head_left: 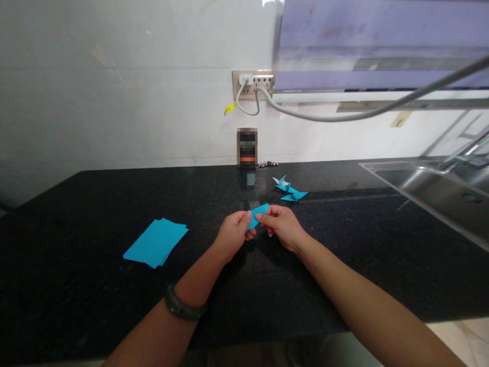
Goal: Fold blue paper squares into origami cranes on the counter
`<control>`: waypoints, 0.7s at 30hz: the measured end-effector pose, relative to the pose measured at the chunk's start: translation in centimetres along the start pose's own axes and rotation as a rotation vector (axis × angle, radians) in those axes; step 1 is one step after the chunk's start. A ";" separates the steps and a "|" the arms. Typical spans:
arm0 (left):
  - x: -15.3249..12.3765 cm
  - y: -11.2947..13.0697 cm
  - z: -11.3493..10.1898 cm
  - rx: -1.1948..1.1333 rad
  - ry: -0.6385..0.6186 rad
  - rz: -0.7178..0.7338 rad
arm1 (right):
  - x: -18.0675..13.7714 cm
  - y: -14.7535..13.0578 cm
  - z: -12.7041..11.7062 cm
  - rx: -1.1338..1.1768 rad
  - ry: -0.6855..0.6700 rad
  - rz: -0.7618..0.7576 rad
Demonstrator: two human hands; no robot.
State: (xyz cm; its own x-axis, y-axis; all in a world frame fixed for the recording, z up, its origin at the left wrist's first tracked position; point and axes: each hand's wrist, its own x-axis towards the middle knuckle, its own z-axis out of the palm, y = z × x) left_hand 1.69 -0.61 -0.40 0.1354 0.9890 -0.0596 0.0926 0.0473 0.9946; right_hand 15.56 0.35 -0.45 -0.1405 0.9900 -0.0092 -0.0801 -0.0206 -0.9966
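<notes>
A small folded piece of blue paper (260, 212) is held between my two hands, above the dark countertop. My left hand (234, 232) pinches its left side, thumb on top. On its right side my right hand (283, 224) grips it between thumb and fingers. Parts of the paper are hidden under the fingertips. Just beyond my right hand lie several folded blue paper cranes (293, 194), close together. To the left of my left hand rests a loose stack of flat blue paper sheets (156, 243).
A black speckled countertop (95, 306) spans the view, with a steel sink (439, 178) at the right. Against the white wall leans a phone-like object (247, 148), blurred, beside a beaded strand (268, 164). A grey cable (328, 119) runs from the wall socket (252, 85).
</notes>
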 end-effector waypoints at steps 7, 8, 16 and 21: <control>-0.4 0.5 -0.1 0.046 -0.097 0.015 | 0.0 -0.1 0.1 0.029 0.037 -0.033; -0.5 0.4 -0.1 0.017 -0.133 -0.002 | 0.1 -0.1 0.0 0.030 0.036 -0.042; -0.5 0.4 0.1 -0.123 -0.218 -0.116 | 0.4 -0.5 -0.3 0.117 0.090 -0.042; -0.2 0.6 0.0 -0.217 -0.070 -0.104 | -0.1 -0.6 0.2 0.045 0.059 -0.089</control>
State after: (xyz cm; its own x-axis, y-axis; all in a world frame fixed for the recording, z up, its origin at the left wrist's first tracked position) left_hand 1.72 -0.81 0.19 0.2048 0.9655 -0.1609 -0.1038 0.1849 0.9773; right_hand 15.44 0.22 0.18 -0.0728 0.9947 0.0727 -0.1340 0.0625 -0.9890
